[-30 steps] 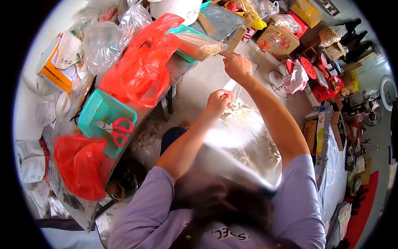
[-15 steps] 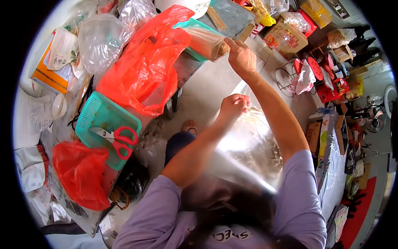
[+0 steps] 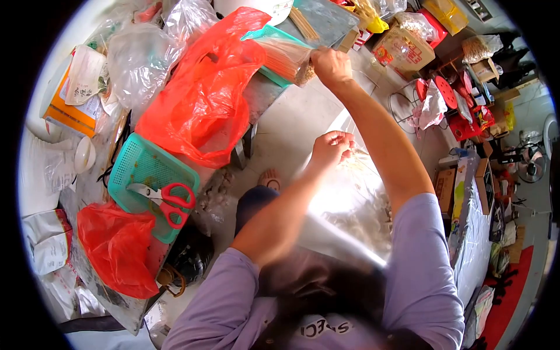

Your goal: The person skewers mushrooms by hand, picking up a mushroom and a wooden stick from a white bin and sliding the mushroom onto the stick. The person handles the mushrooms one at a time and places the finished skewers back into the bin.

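Note:
My left hand pinches the upper edge of a large clear plastic bag that rests on my lap and holds pale thin sticks. My right hand is stretched out to the table's edge. Its fingers are closed on the near end of a bundle of thin wooden sticks. That bundle is wrapped in clear plastic and lies in a teal basket.
A cluttered table runs along the left, with a red plastic bag, a second teal basket holding red-handled scissors, another red bag and clear bags. Cardboard boxes and red stools stand on the floor at the upper right.
My right hand has moved from mid-air up and left to the end of the stick bundle and closed on it. My left hand has risen slightly with the bag's edge.

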### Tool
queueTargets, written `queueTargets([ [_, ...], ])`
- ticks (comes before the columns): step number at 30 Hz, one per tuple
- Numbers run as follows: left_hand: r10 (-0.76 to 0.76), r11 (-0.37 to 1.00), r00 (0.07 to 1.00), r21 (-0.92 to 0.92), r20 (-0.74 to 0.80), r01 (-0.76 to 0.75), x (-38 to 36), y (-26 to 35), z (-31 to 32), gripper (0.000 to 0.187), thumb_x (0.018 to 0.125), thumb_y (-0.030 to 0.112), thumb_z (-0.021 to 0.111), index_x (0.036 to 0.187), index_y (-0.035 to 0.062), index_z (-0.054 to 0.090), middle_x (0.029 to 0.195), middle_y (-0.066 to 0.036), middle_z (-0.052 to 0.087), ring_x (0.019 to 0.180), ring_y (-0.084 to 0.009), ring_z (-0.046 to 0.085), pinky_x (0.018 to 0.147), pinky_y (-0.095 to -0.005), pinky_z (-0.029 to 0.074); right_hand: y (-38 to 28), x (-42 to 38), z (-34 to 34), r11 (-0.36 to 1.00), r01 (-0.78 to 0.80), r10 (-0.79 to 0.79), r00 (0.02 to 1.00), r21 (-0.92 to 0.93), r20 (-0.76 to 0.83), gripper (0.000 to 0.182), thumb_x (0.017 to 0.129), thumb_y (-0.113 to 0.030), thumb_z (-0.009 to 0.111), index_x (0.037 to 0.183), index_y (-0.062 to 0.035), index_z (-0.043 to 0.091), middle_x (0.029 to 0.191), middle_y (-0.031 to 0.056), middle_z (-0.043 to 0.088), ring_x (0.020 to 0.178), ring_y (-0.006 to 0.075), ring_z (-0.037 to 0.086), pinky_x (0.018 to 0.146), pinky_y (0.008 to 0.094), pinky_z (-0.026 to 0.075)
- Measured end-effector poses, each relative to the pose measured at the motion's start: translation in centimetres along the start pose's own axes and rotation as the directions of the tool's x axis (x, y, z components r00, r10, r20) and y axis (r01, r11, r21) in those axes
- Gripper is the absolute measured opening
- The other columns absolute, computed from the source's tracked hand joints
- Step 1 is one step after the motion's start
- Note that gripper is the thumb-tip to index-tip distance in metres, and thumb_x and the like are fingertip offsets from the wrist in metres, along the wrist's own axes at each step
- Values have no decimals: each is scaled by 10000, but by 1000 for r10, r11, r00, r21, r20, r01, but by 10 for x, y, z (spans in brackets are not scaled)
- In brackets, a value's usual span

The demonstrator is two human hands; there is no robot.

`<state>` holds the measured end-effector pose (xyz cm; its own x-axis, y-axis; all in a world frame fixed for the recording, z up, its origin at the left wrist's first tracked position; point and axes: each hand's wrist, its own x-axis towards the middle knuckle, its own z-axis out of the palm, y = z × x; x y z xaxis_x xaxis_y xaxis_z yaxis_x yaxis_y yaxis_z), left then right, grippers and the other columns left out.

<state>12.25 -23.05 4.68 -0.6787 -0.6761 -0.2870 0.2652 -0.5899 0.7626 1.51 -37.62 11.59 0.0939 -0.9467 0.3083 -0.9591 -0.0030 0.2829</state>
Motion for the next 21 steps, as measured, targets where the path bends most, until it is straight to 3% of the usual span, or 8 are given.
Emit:
queueTargets([
  [3,6,999,1000,-33,-5,-7,0,3,0,193,882,84,531,1032,-10,608,890,-66,638,672,-80,548,596,-203,435,3,-5,-6,989,-106,117,988,106,-100,143,788,-78,542,809,-55,681,868,142,672,765,310,667,684,402,531],
  [6,-22,997,1000,-76,-17,21,3,0,-2,199,874,73,524,1038,-8,605,889,-64,638,676,-90,548,608,-212,442,5,-18,-19,946,-259,269,963,196,-29,151,779,-110,547,757,-55,686,815,162,677,772,316,668,681,399,528],
  [9,-8,993,999,-120,-37,4,4,-1,-7,203,860,58,525,1038,0,605,893,-59,639,689,-96,556,642,-228,451,10,-40,-38,890,-295,324,946,348,-27,160,770,-152,575,753,-46,694,727,140,677,702,265,679,635,354,536],
  [13,-19,990,997,-143,-68,9,4,0,-10,204,849,49,531,1035,13,606,900,-56,640,701,-96,562,671,-238,456,27,-58,-38,390,-553,443,814,736,376,160,749,-151,632,801,-19,705,631,57,640,515,130,612,489,249,507],
  [16,-31,989,998,-147,-51,23,2,0,-12,204,848,48,532,1035,23,607,917,-55,640,711,-93,565,684,-244,458,36,-54,-27,220,-639,236,768,737,595,168,790,-183,659,849,-25,669,699,17,621,616,95,594,538,241,502],
  [17,-41,988,998,-149,-53,33,3,0,-11,201,851,50,531,1035,25,608,922,-55,640,716,-91,566,687,-244,458,40,-51,-27,267,-660,176,750,702,638,217,798,-237,661,880,-37,639,725,6,603,634,99,586,530,232,482],
  [20,-66,988,995,-147,-73,55,3,2,-9,194,862,56,528,1036,31,609,933,-54,640,730,-88,565,695,-244,456,34,-29,-28,383,-611,213,788,693,578,311,760,-315,649,750,-4,639,622,56,566,555,132,566,440,262,480],
  [21,-74,988,994,-139,-84,62,1,3,-7,192,867,60,527,1037,31,609,933,-54,640,734,-87,565,698,-243,456,32,-18,-21,446,-618,206,775,647,598,395,780,-384,621,790,10,642,661,84,602,576,169,604,441,279,492],
])
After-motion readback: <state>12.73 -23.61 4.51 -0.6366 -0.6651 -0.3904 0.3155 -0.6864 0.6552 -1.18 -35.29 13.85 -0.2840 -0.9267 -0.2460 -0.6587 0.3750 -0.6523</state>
